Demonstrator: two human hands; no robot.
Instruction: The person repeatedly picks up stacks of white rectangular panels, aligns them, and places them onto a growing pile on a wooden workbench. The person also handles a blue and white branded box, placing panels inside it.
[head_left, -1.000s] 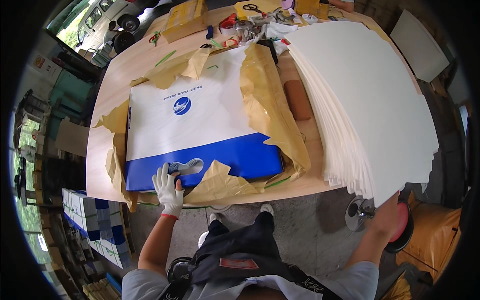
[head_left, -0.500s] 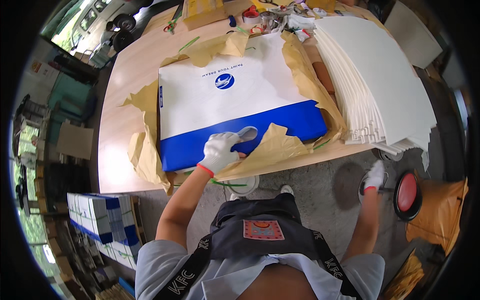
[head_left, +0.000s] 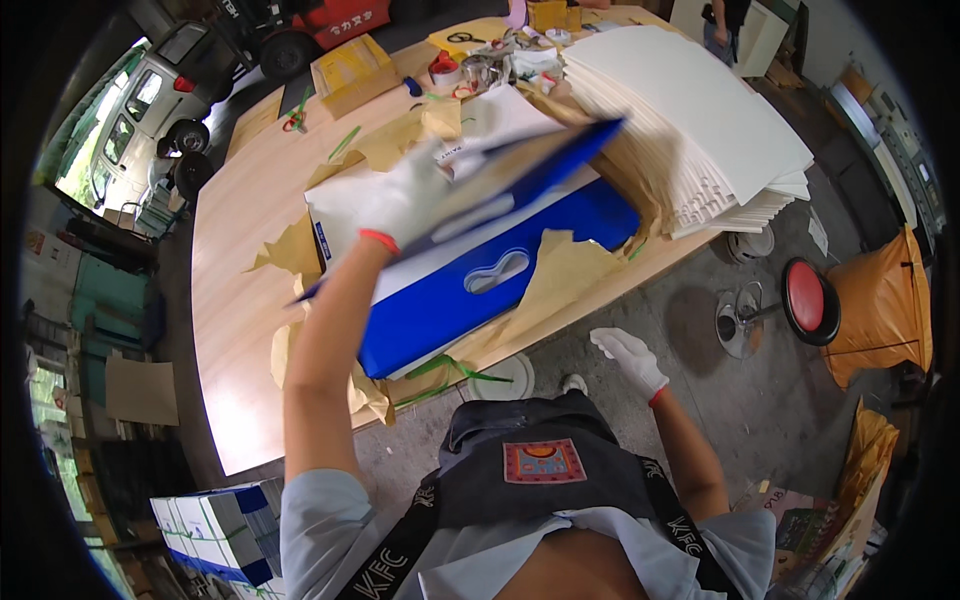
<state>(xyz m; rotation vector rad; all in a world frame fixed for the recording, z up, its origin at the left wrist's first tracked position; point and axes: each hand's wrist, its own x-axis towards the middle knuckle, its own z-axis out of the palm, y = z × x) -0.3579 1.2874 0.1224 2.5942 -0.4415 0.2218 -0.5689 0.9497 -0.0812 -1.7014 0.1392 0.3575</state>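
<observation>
My left hand (head_left: 405, 190), in a white glove with a red cuff, grips a blue-and-white printed sheet (head_left: 575, 150). It tilts up above the table and is smeared by motion; the glove hides part of it. Under it lies a stack of like sheets (head_left: 430, 320), with a blue band and a rounded handle cut-out along the near side. Torn brown wrapping paper (head_left: 555, 275) lies around the stack and over part of its near edge. My right hand (head_left: 630, 360), gloved the same way, is off the table's near edge, fingers stretched out and holding nothing.
A fanned stack of white sheets (head_left: 700, 110) is on the table's right. Toward the back are a yellow-taped box (head_left: 352, 75), tape rolls (head_left: 445, 68) and scissors (head_left: 465, 38). A red-seated stool (head_left: 806, 300) and an orange sack (head_left: 880, 300) stand right. Strapped bundles (head_left: 215, 535) sit lower left.
My left hand has lifted a printed sheet off the stack and moved it up and away from me. My right hand has come in from the far right toward the table edge.
</observation>
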